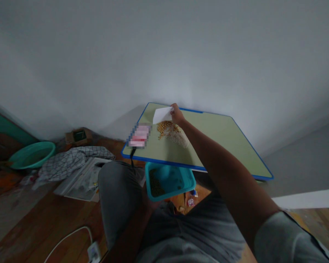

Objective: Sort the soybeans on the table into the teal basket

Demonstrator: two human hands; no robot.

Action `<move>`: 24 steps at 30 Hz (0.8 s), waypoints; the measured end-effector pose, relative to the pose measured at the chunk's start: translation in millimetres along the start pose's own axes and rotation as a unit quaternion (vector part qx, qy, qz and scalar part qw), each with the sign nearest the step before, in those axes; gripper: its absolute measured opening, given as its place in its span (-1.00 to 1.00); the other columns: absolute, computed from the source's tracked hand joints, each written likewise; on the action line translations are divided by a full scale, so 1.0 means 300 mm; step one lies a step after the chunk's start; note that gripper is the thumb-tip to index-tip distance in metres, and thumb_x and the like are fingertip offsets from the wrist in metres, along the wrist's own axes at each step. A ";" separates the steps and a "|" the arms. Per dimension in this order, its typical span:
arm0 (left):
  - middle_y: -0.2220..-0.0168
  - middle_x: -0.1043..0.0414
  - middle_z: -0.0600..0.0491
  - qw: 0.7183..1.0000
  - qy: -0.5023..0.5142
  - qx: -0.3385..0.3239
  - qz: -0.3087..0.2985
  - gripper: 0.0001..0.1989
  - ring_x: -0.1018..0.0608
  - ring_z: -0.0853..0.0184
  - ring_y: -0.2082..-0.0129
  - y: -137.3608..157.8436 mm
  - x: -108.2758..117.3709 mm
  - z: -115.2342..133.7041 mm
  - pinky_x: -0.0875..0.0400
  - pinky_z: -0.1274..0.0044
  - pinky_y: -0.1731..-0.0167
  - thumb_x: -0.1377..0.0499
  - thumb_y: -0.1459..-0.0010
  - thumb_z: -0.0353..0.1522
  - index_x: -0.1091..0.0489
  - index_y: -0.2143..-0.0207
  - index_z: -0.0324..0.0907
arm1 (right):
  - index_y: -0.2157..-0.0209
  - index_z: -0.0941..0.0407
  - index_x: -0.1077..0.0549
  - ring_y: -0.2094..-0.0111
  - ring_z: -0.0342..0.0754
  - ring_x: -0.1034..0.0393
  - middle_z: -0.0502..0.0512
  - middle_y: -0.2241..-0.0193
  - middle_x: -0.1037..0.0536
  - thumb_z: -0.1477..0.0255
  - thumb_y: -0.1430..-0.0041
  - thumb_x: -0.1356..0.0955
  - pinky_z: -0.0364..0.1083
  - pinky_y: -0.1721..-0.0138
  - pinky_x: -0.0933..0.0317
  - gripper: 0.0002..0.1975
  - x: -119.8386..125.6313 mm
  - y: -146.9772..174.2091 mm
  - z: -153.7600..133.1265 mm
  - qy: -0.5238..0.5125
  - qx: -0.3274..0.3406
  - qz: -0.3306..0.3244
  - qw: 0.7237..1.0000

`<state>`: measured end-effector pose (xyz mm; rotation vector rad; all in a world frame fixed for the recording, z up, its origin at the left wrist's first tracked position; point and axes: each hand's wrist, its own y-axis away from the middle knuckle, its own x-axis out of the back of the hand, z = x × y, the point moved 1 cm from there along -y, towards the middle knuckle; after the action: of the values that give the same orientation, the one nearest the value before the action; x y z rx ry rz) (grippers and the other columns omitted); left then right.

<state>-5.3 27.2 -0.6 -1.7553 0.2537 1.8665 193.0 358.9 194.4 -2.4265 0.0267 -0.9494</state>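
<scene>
My right hand [177,114] pinches a white card or stiff sheet of paper [162,115] by its right end, over the far left part of the table. Just below the card lie yellow soybean-like grains [162,128], and rice-like pale grains [178,138] spread to their right, touching them. Under the near table edge my left hand [150,200] grips the left front side of a teal plastic basin [170,179]; its fingers are mostly hidden beneath it. Small greenish beans [155,184] lie in the basin's left side, with a few more at its right.
The low table [222,146] has a blue rim and stands against the wall. A blurred pink item [139,136] lies on its left end, a black strap hanging below. On the floor at left are a green basin [33,155], checked cloth [68,160] and a power strip [94,252].
</scene>
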 end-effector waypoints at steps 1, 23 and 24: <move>-0.35 -0.57 -0.14 1.000 -0.001 0.002 -0.008 -0.37 -0.65 0.04 -0.33 0.001 0.000 0.001 -0.38 0.08 -0.44 0.16 -0.59 -0.15 -0.61 -0.32 -0.08 | 0.00 -0.01 -0.24 0.10 0.23 -0.46 0.16 0.20 -0.50 0.35 -0.34 -0.25 0.29 -0.10 -0.41 -0.78 0.006 0.008 -0.002 -0.004 -0.013 0.005 1.000; -0.43 -0.48 -0.18 1.000 -0.023 0.009 -0.014 -0.32 -0.56 -0.05 -0.42 -0.002 -0.066 0.000 -0.38 -0.01 -0.44 0.25 -0.61 -0.17 -0.50 -0.42 -0.14 | 0.16 -0.04 -0.21 0.14 0.11 -0.27 0.09 0.19 -0.42 0.37 -0.22 -0.34 0.12 -0.05 -0.32 -0.79 0.070 0.070 -0.054 -0.068 0.078 -0.080 0.991; -0.42 -0.49 -0.18 1.000 -0.016 0.005 -0.026 -0.31 -0.56 -0.05 -0.42 -0.004 -0.069 0.000 -0.40 -0.01 -0.43 0.26 -0.61 -0.17 -0.51 -0.41 -0.15 | 0.16 -0.04 -0.21 0.14 0.11 -0.27 0.09 0.20 -0.42 0.38 -0.22 -0.33 0.12 -0.05 -0.32 -0.79 0.073 0.072 -0.056 -0.067 0.081 -0.083 0.991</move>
<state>-4.8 22.7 19.7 -1.7082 0.2023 1.8519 202.5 327.9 207.9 -2.3633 -0.2937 -0.8218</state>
